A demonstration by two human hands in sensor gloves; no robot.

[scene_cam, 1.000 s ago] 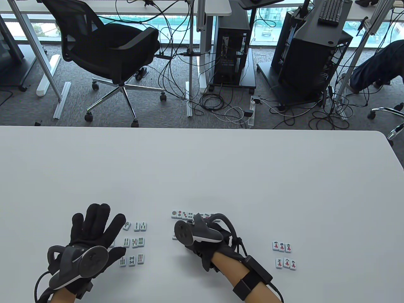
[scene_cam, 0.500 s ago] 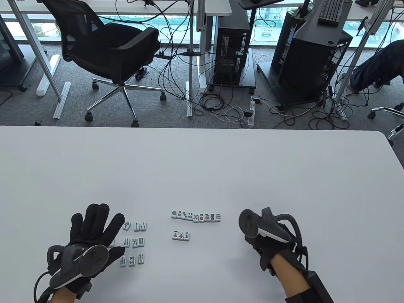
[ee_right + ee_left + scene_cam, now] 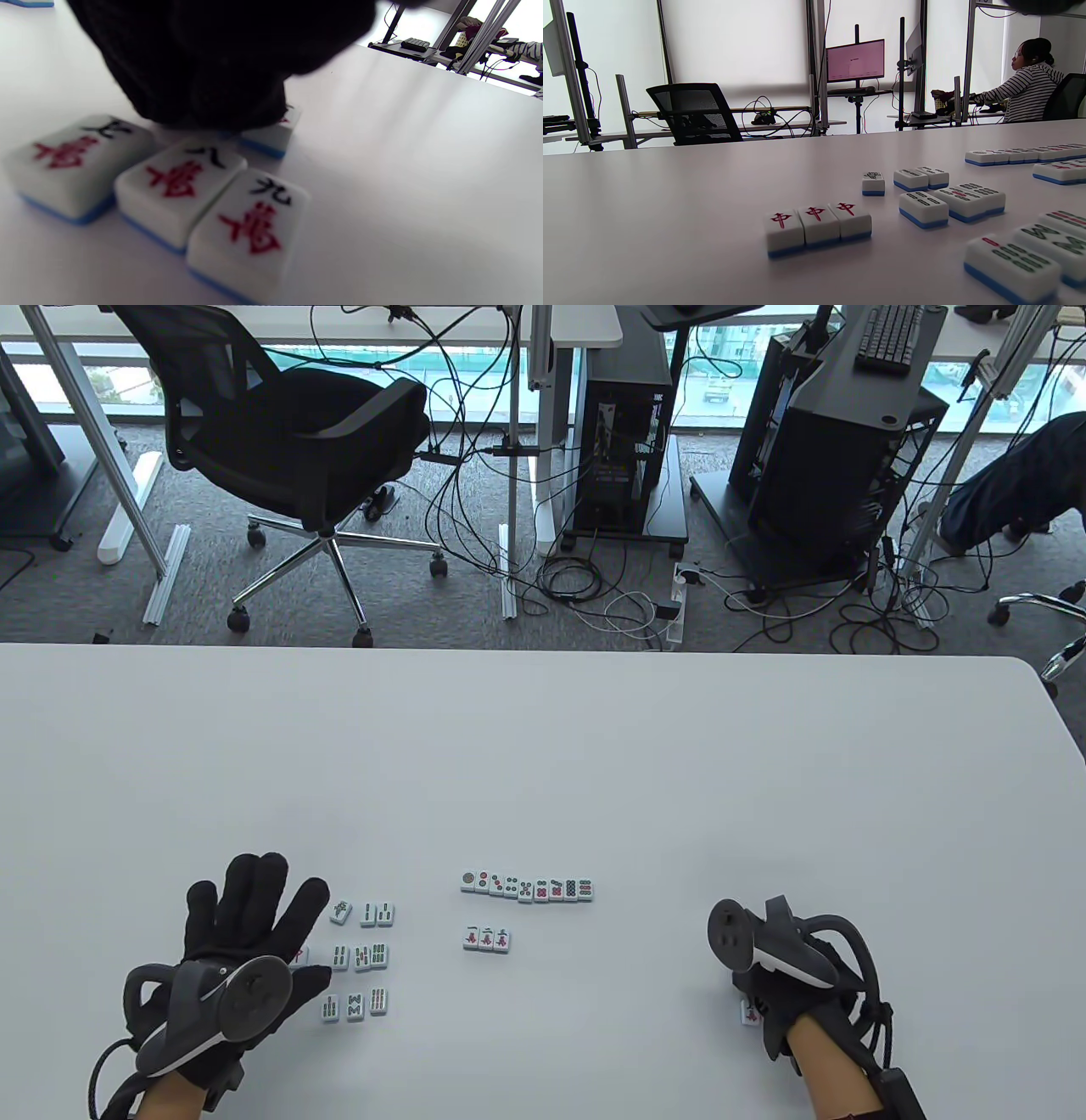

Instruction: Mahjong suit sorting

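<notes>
The right hand (image 3: 776, 976) sits over the two short rows of character tiles, and in the right wrist view its gloved fingers (image 3: 212, 84) come down onto the far row (image 3: 271, 131), with the seven, eight and nine tiles (image 3: 169, 186) lying side by side just nearer the wrist. Whether those fingers pinch a tile or only press on the row cannot be told, since the glove hides the contact. The likely step is collecting these character tiles to join the three character tiles (image 3: 487, 938) lying well to the left of this hand, below the row of dot tiles (image 3: 527, 886). Doing it well probably means squeezing a whole row from both ends so it moves as one block, keeping the faces up, and not nudging the nearer row. The left hand (image 3: 246, 933) lies flat with fingers spread, holding nothing, with the bamboo tiles (image 3: 361, 957) just to its right and three red-character tiles (image 3: 818, 226) beneath its fingers.
</notes>
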